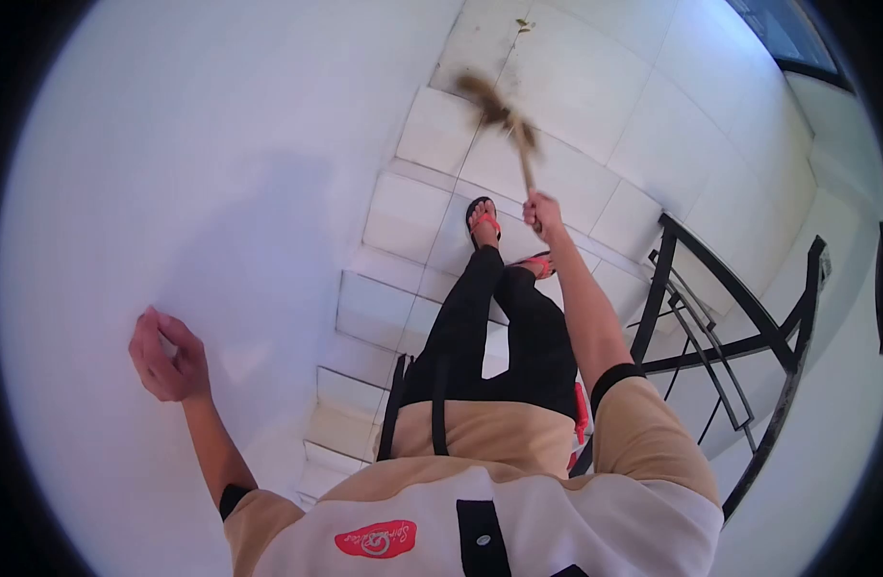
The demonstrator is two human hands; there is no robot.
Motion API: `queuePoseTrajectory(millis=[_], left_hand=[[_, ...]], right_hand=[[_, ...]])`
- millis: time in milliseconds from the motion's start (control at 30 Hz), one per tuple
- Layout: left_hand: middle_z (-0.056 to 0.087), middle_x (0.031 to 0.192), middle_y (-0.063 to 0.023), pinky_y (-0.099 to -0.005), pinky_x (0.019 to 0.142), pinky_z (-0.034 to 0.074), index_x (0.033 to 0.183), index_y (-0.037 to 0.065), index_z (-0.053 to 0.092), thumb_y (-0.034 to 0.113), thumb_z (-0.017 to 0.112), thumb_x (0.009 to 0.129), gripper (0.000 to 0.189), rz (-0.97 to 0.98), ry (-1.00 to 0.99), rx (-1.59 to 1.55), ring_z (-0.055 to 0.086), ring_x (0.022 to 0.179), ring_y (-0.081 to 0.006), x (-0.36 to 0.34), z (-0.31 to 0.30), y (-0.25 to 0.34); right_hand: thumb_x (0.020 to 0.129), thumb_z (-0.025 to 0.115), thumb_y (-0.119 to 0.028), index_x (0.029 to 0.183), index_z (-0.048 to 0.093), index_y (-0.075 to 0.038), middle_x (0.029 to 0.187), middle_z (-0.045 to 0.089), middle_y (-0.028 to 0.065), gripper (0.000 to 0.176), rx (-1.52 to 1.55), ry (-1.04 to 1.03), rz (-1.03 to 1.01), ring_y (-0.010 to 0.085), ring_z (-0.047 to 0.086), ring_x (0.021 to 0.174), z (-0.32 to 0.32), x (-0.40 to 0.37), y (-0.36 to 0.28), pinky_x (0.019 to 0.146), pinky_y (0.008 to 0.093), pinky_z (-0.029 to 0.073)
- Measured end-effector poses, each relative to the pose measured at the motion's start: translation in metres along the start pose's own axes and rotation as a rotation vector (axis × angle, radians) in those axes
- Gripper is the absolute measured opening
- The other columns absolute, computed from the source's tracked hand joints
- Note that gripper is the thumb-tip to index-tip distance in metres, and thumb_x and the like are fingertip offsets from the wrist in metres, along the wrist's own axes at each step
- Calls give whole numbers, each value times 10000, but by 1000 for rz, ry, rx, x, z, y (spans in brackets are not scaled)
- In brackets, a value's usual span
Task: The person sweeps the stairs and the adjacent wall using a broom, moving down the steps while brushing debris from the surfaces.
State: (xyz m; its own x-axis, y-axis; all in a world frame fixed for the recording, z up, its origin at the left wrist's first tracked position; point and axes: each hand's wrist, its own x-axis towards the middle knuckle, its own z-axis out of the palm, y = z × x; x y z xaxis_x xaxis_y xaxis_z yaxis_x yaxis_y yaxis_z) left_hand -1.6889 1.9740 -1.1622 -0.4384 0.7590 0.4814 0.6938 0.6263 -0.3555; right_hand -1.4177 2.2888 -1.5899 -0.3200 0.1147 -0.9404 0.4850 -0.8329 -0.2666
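My right hand (542,213) is closed around the handle of a short brush (504,117). Its brown bristle head is blurred and hangs over the tiled floor beyond my feet. At the left, my left hand (169,358) is raised beside the white wall, with its fingers curled inward. Whether anything lies inside those fingers cannot be made out. Some small leafy debris (524,26) lies on the tiles past the brush head. My feet, in black sandals with red straps (484,225), stand on the pale tiled steps.
White tiled steps (408,214) run down behind me, beside a white wall (220,115) on the left. A black metal railing (739,298) stands close on the right. A dark-framed glass panel (787,34) is at the top right.
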Motion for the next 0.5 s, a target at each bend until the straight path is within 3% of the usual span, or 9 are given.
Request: queuePoseTrajectory(millis=[33, 100, 200, 233, 267, 367, 433, 500], left_hand=[[582, 742, -117, -246, 459, 455, 831, -53, 552, -55, 553, 739, 92, -8, -8, -8, 548, 568, -199, 0, -1, 0], [582, 738, -108, -239, 457, 455, 828, -50, 554, -53, 554, 737, 90, -20, -17, -8, 547, 568, -190, 0, -3, 0], [583, 735, -99, -229, 456, 456, 821, -42, 558, -55, 556, 730, 92, -25, -3, -22, 548, 570, -175, 0, -2, 0], [583, 735, -97, -226, 456, 457, 818, -39, 560, -57, 557, 727, 93, -26, 11, -29, 549, 571, -171, 1, -1, 0], [582, 731, -90, -216, 454, 459, 811, -31, 564, -67, 557, 717, 101, 5, 21, -11, 549, 573, -157, 3, 0, 0], [583, 728, -87, -217, 455, 461, 804, -25, 568, -68, 560, 716, 99, -26, 22, -11, 547, 573, -155, 4, 0, 0], [584, 729, -86, -215, 452, 458, 808, -24, 571, -68, 560, 716, 102, -21, 30, 10, 543, 567, -152, 4, -1, 1], [586, 729, -86, -215, 450, 456, 813, -25, 573, -69, 562, 716, 107, -25, 27, 35, 541, 562, -151, 4, -2, 3]], right_hand=[[855, 449, -222, 777, 463, -32, 520, 410, 24, 205, -202, 86, -137, 104, 391, 392, 5, -5, -10, 346, 232, 337], [853, 430, -206, 963, 461, 10, 535, 467, 50, 244, -502, 242, -232, 128, 447, 393, 11, -31, -24, 355, 263, 386], [870, 375, -210, 848, 464, 41, 536, 490, 103, 267, -840, 290, -529, 159, 477, 396, -13, -107, -27, 361, 301, 392], [881, 345, -224, 833, 471, 34, 497, 468, 78, 292, -835, 223, -478, 144, 414, 328, -24, -143, -28, 332, 282, 341], [890, 319, -243, 829, 471, 13, 486, 444, 53, 304, -734, 60, -146, 114, 369, 305, -10, -208, -54, 306, 250, 306], [893, 353, -226, 878, 452, -30, 538, 420, 5, 219, -480, -129, 268, 65, 343, 332, -12, -313, -65, 294, 194, 275], [876, 399, -193, 965, 446, -51, 609, 419, -2, 174, -263, -259, 529, 52, 328, 371, -5, -335, -58, 304, 175, 263], [859, 409, -141, 886, 473, -39, 591, 418, 6, 123, -286, -369, 609, 53, 343, 373, 6, -310, -32, 306, 190, 273]])
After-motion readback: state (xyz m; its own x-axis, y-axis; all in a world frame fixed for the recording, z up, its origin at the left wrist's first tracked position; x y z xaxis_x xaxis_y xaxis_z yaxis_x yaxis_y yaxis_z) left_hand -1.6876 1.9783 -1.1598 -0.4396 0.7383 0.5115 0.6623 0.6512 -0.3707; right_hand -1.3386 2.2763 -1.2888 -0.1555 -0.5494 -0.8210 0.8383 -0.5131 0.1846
